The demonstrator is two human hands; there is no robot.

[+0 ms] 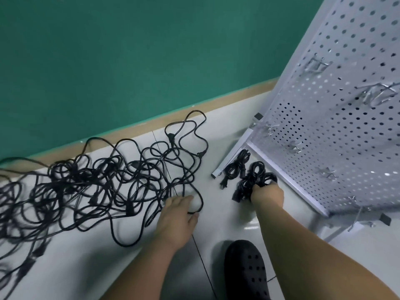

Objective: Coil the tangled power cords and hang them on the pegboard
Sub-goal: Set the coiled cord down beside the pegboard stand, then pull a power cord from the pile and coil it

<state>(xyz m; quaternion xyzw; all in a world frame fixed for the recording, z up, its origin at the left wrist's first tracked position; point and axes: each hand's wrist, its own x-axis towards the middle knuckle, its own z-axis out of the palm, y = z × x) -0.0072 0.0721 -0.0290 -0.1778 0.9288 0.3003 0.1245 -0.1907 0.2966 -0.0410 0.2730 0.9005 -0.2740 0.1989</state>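
Observation:
A big tangle of black power cords [91, 182] sprawls over the white floor on the left. My left hand [176, 217] reaches to its right edge, and a loop of cord runs between thumb and fingers. My right hand [267, 194] grips a coiled black cord bundle [255, 179] on the floor by the foot of the white pegboard [337, 126]. A second coiled cord [234, 167] lies just left of it against the pegboard's frame. Several metal hooks [295, 147] stick out of the board, all bare.
A green wall [129, 61] with a tan skirting strip runs behind the cords. The pegboard stands on a metal frame with a foot [216, 175] on the floor. My black perforated shoe [246, 271] stands at the bottom centre.

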